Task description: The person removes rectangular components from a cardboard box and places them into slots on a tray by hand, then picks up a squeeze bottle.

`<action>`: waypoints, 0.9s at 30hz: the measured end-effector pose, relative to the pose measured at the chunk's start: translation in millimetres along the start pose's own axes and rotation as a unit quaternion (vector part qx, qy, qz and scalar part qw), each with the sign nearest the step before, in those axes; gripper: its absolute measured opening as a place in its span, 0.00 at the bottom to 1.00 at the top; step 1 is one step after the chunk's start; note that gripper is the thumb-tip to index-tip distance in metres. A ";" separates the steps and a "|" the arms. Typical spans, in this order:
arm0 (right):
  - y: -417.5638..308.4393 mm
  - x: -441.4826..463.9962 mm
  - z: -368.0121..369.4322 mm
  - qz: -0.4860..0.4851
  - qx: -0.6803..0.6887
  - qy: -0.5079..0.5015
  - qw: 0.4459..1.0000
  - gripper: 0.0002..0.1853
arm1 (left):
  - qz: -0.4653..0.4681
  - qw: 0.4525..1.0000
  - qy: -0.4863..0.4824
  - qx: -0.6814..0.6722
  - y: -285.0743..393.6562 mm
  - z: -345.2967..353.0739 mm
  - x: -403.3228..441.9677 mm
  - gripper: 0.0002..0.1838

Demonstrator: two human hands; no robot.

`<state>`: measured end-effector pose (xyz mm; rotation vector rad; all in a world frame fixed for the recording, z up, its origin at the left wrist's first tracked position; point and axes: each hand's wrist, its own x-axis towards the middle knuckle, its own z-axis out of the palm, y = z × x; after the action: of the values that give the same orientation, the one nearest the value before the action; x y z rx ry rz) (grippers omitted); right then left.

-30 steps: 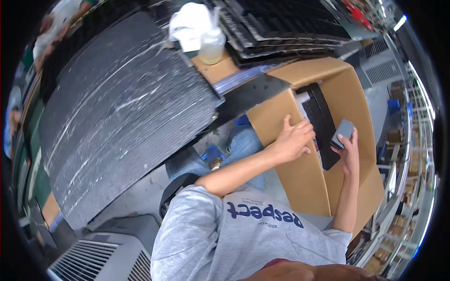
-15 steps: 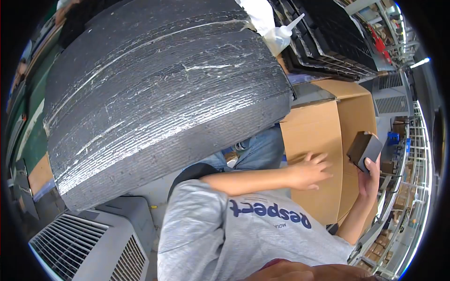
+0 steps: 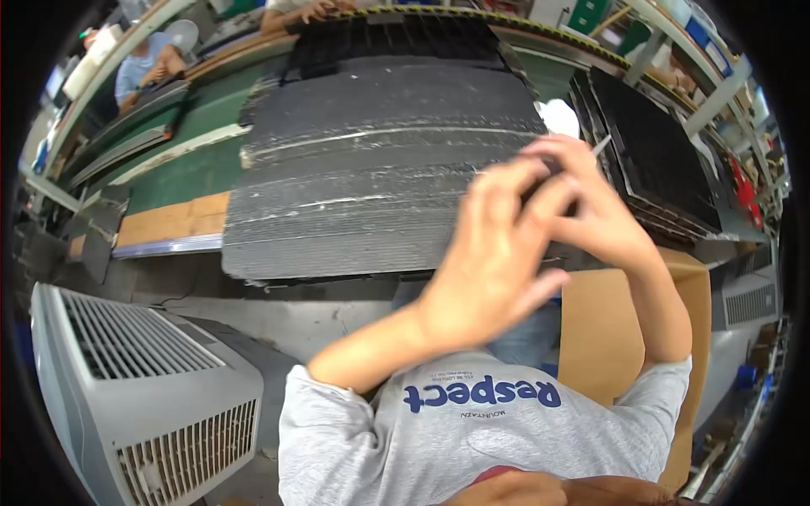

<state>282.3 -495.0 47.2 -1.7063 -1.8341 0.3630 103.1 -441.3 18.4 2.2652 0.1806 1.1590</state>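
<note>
Both of my hands meet in front of the dark ribbed stack (image 3: 363,185). Between their curled fingers shows a small part of a dark block (image 3: 553,164), mostly hidden and blurred. My left hand (image 3: 489,253) is closed round its near left side, with the thumb apart. From the right, my right hand (image 3: 595,207) is closed on the same block. Below my right forearm stands the open cardboard box (image 3: 591,337).
Black stacked trays (image 3: 658,152) lie at the right beside a white object (image 3: 559,118). A grey vented unit (image 3: 143,379) stands at lower left. A green bench (image 3: 177,160) runs behind. One person (image 3: 148,67) sits at the far left, and another's hands show at the top.
My right hand has moved up and left with the dark block, away from the box. My left hand has risen from the box flap to meet it. The view has turned toward the bench.
</note>
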 end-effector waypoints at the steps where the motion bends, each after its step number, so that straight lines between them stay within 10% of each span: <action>1: 2.3 20.0 15.2 -0.008 0.019 -0.024 1.000 0.34 | -0.015 0.997 -0.019 0.080 -8.4 -11.9 1.2 0.41; 15: -22.2 168.1 61.3 0.152 0.077 -0.203 0.964 0.44 | -0.194 0.968 -0.154 0.040 -173.8 -127.4 21.2 0.44; 19: -16.5 170.4 58.7 -0.030 -0.173 -0.154 0.972 0.50 | -0.219 0.960 -0.155 0.081 -194.2 -145.6 9.2 0.43; 27: -36.5 201.3 98.1 -0.068 -0.172 -0.211 0.960 0.50 | -0.247 0.956 -0.158 0.020 -195.8 -172.5 4.1 0.40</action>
<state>196.3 -285.1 39.7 -1.8150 -2.4319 0.3912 -1.5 -203.8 -9.0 2.2216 0.6068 0.5312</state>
